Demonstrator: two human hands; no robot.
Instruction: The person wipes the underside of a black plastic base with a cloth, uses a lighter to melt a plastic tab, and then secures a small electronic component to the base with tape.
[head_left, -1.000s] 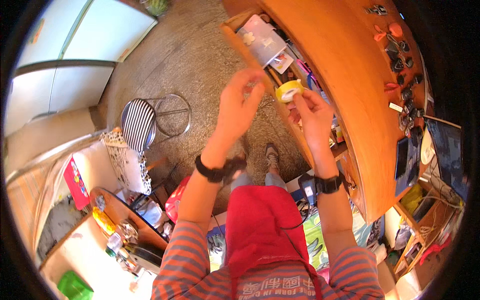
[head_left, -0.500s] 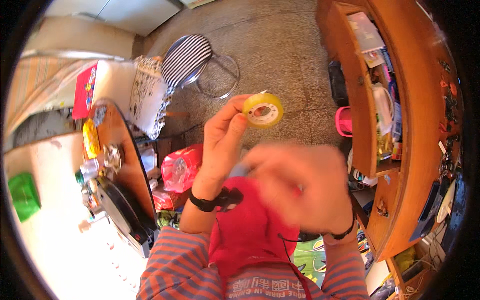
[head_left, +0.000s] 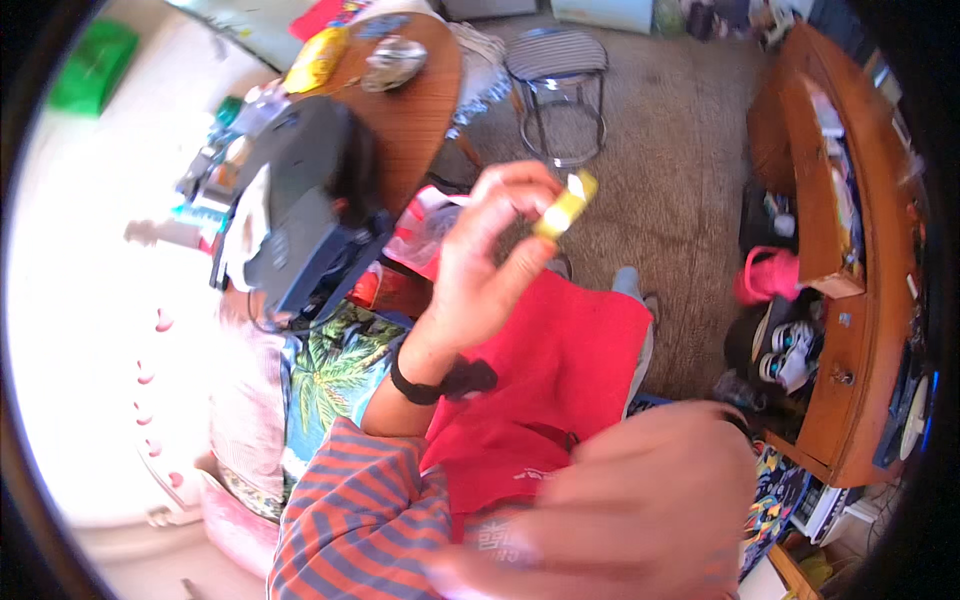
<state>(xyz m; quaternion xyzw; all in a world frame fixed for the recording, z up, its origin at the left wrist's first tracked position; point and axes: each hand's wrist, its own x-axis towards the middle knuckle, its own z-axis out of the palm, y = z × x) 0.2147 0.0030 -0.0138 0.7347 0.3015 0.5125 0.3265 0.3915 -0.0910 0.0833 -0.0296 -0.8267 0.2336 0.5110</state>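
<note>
At left hand (head_left: 487, 262), tape roll (head_left: 566, 206), long axis up-right

We identify one roll of yellow tape (head_left: 567, 206), narrow in profile and presented nearly edge-on. We note that its long visible axis is tilted: upper end to the right, lower end to the left. We observe white patches along its visible face; blur prevents us from resolving their detail. We locate the roll in mid-air at the fingertips of the left hand (head_left: 490, 265), the thumb at its lower end.
</note>
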